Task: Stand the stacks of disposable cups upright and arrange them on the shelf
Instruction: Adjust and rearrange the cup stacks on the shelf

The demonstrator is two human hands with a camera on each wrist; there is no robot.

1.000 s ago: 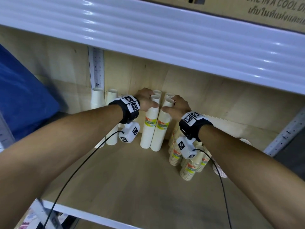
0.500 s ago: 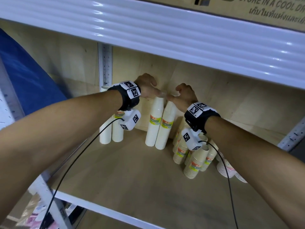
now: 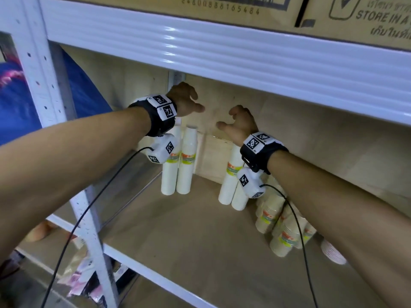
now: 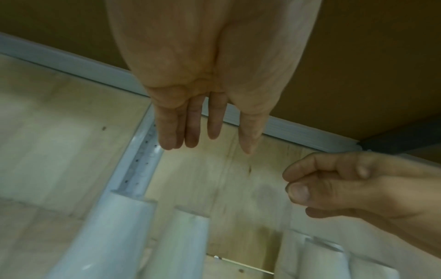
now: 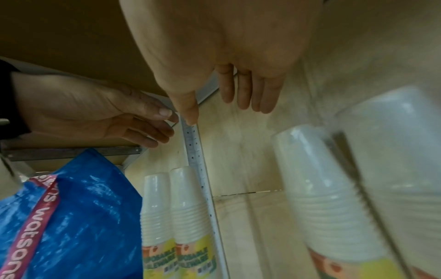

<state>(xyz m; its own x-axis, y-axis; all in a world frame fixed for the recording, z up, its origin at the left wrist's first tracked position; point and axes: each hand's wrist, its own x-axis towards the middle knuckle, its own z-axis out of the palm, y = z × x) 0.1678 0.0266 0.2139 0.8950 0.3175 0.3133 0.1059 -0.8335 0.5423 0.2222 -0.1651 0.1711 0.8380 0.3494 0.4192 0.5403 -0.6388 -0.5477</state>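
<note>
Left hand (image 3: 184,101) and right hand (image 3: 241,125) both empty, fingers relaxed, cup stacks (image 5: 175,222) labelled "DISPOSABLE TABLEWARE"

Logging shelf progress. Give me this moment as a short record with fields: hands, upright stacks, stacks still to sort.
left hand: raised above the cups, fingers relaxed, holds nothing
right hand: raised above the cups, fingers loosely curled, holds nothing
left pair of white stacks: upright, side by side, at the shelf's back left corner
middle pair of white stacks: standing near the back wall, partly hidden by the right wrist
beige stacks: bunched at the right, leaning
shelf: wooden board, white metal frame
blue bag: left of the shelf
</note>
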